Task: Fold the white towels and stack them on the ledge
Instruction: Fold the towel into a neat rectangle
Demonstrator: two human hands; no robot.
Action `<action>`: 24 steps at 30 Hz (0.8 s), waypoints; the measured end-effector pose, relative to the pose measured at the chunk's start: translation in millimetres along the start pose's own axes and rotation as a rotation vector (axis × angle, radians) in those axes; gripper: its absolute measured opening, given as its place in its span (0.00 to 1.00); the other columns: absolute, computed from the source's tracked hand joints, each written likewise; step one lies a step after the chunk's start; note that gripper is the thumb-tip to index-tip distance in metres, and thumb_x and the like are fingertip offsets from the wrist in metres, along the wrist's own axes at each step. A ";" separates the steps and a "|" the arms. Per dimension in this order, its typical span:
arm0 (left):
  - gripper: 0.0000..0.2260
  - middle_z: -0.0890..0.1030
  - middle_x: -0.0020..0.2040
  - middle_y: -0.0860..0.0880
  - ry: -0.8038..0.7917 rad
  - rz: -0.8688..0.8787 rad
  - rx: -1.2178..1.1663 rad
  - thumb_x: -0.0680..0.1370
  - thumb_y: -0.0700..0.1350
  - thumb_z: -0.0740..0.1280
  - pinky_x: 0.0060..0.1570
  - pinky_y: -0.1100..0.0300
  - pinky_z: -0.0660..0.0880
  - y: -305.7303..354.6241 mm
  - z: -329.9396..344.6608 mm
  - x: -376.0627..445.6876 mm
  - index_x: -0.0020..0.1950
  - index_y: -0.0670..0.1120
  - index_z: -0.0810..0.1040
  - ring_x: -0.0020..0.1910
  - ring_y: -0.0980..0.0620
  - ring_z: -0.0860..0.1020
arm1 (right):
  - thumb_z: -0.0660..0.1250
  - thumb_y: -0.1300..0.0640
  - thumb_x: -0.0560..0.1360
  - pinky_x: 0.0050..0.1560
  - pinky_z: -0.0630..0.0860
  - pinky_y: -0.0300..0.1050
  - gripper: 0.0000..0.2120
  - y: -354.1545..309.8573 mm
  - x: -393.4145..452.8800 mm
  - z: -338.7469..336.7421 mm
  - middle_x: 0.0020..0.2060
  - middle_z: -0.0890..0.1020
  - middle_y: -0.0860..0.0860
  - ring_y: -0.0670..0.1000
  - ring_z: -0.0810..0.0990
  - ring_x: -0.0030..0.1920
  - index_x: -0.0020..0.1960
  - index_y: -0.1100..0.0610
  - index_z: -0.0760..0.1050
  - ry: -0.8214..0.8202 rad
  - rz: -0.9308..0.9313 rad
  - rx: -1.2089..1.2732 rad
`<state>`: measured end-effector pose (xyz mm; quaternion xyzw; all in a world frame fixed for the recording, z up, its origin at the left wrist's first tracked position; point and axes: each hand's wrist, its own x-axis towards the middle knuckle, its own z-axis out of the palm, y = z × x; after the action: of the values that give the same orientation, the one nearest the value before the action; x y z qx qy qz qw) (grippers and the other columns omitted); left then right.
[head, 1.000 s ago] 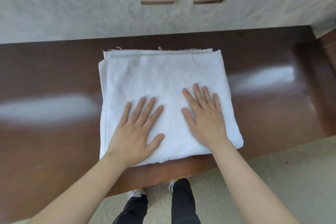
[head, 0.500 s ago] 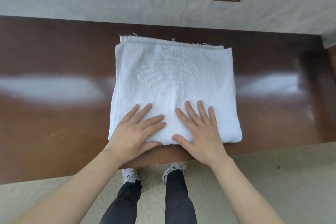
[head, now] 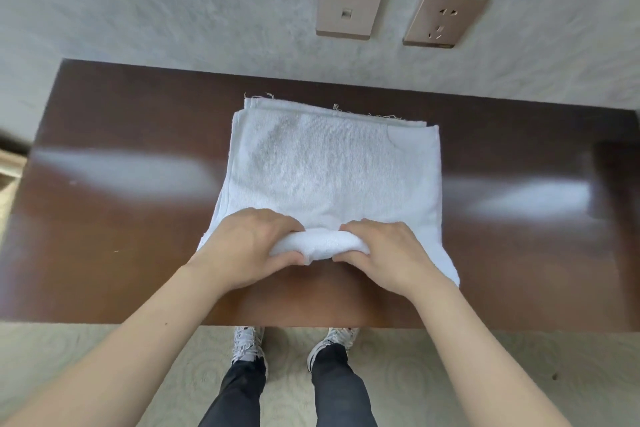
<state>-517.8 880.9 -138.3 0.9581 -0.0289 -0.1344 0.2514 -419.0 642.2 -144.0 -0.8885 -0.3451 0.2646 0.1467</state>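
Towelling, white and already folded into a thick square pad (head: 332, 177), lies in the middle of the glossy dark brown wooden bench (head: 114, 218), its frayed far edge toward the grey wall. Both hands grip its near edge, bunched into a roll: the left hand (head: 247, 246) and the right hand (head: 386, 251) each curl fingers over and thumb under it, probably to fold that edge away from the person.

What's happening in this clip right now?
A person stands at a dark wooden ledge with a folded white towel lying on it. The left hand and right hand both grip the towel's near edge, bunching it up between them. No finished stack is visible.
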 end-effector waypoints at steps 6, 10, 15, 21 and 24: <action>0.28 0.83 0.48 0.50 0.161 -0.085 0.159 0.67 0.64 0.76 0.46 0.53 0.73 33.2 6.8 4.4 0.60 0.48 0.80 0.48 0.46 0.81 | 0.62 0.34 0.76 0.38 0.66 0.40 0.16 -1.8 24.2 -42.2 0.39 0.78 0.43 0.46 0.75 0.41 0.45 0.47 0.73 -0.252 -0.017 0.055; 0.21 0.81 0.43 0.56 0.002 -0.213 0.161 0.72 0.69 0.67 0.38 0.59 0.67 30.1 -12.7 29.6 0.56 0.56 0.75 0.42 0.54 0.78 | 0.66 0.36 0.76 0.40 0.67 0.39 0.13 -3.1 37.0 -63.5 0.42 0.80 0.43 0.48 0.77 0.45 0.46 0.46 0.75 -0.363 -0.019 0.102; 0.17 0.73 0.33 0.59 -0.140 -0.154 0.149 0.71 0.73 0.62 0.32 0.66 0.59 13.5 -38.2 57.1 0.46 0.62 0.68 0.33 0.60 0.71 | 0.73 0.36 0.66 0.45 0.71 0.47 0.25 -3.2 28.6 -70.5 0.49 0.75 0.43 0.48 0.75 0.47 0.56 0.47 0.72 -0.242 0.083 -0.001; 0.32 0.77 0.34 0.56 -0.171 -0.116 0.064 0.63 0.82 0.56 0.36 0.64 0.67 -16.3 -55.7 101.7 0.46 0.57 0.76 0.38 0.61 0.74 | 0.67 0.29 0.69 0.39 0.65 0.46 0.24 25.6 30.1 -90.6 0.43 0.73 0.43 0.50 0.72 0.43 0.51 0.46 0.67 -0.115 0.254 -0.086; 0.34 0.76 0.30 0.55 -0.114 -0.108 0.113 0.60 0.84 0.51 0.33 0.62 0.67 -26.8 -63.6 119.4 0.41 0.57 0.74 0.34 0.62 0.73 | 0.61 0.25 0.71 0.35 0.63 0.46 0.25 29.0 48.4 -99.3 0.39 0.74 0.43 0.49 0.72 0.40 0.47 0.46 0.65 -0.044 0.257 -0.203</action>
<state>-386.0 919.6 -127.2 0.9617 0.0011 -0.2000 0.1873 -316.7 647.1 -93.5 -0.9295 -0.2568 0.2643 0.0136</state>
